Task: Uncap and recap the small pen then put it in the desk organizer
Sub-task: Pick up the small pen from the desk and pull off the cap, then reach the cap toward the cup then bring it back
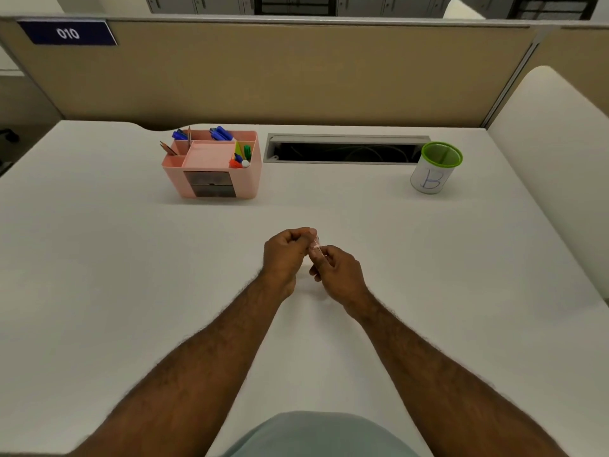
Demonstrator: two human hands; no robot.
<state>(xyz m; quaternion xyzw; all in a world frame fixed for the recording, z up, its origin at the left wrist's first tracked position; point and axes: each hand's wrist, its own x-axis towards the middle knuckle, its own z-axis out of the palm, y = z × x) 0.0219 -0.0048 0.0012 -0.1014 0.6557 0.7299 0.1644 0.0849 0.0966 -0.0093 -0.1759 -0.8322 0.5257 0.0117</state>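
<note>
White table (131, 258) surface, matte, fills most of the view. Nearest edge: a pale grey-green garment at the bottom centre, two bare forearms reaching forward from either side of it.

Both hands meet above the middle of the table. Left hand (286, 255) curled, thumb and fingers pinched together at the top. Right hand (339, 272) just beside it, fingertips touching those of the left. Between the two grips sits the small pen (316, 244): pale, translucent, mostly hidden by the fingers; each grip closes on one end. Cannot tell whether the cap is on or off.

Farther back, left of centre: pink desk organizer (214, 163) standing on the table, well apart from the hands. Rear compartments hold blue pens (220, 133) and pencils (168, 148); the right compartment holds a green marker (247, 152) and small red and white items. Central tray bare. Two dark drawers on the front face.

Far right: a white cup with green rim (435, 168), upright, marked "B" in blue. Between organizer and cup, a grey cable slot (346, 148) set in the table. Behind, a tan partition (296, 74) with a dark blue label (67, 33) reading "010".
</note>
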